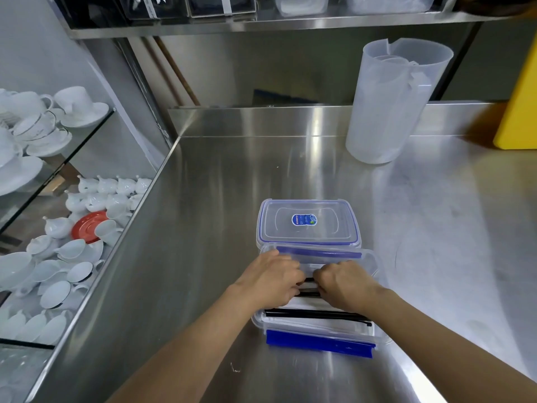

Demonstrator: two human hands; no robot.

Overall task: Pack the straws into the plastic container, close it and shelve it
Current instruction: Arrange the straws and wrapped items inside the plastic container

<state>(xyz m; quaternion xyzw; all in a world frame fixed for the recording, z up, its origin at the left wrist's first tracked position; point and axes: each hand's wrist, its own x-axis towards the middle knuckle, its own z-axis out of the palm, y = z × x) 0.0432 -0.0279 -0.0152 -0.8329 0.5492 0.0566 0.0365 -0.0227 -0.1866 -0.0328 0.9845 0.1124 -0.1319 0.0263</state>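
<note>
My left hand [271,282] and right hand [344,285] meet over the open plastic container [319,330] at lower centre of the frame, fingers curled down and pinching the black straws [316,314] that lie lengthwise inside it on something white. More straws show in the gap between my knuckles. The container's blue latch flap [319,346] hangs open on the near side, flat on the steel bench [220,228]. Its clear lid [325,255], edged with a blue seal, stands tilted up just behind my hands. Touching that lid from behind sits a second container [308,223], closed, with a blue label on top; what it holds cannot be told.

A tall translucent pitcher [392,103] stands at upper right near the bench's raised back edge, well apart from the containers. The bench lies bare to the left as far as its rim, beyond which glass shelves carry white cups and teapots [96,199]. A steel shelf [261,23] with clear bins runs along the top of the frame.
</note>
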